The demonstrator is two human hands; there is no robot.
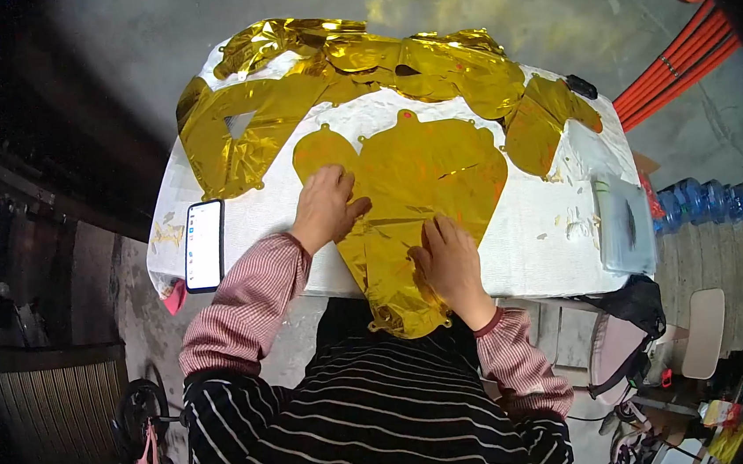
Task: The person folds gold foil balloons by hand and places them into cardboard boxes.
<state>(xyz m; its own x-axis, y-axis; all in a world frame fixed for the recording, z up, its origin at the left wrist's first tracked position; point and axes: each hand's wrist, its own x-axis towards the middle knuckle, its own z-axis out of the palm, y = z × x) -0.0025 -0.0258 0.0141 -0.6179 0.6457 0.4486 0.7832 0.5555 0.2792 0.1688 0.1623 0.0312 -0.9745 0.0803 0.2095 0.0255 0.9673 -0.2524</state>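
A flat, uninflated gold foil balloon (432,169) lies in front of me, its lower end hanging over the near table edge. My left hand (326,202) rests on its left part, near a rounded lobe (322,151), fingers slightly bent and thumb apart. Lower down, my right hand (452,265) lies on the foil's right side with fingers stretched out and thumb apart. Creases run across the foil between the two hands. What lies under my palms is hidden.
More flat gold foil balloons (277,108) overlap along the table's far side. A phone (205,245) with a lit screen lies left on the white-covered table (533,258). At right are a clear plastic box (625,226) and a small black object (581,86). Orange pipes (675,64) stand beyond.
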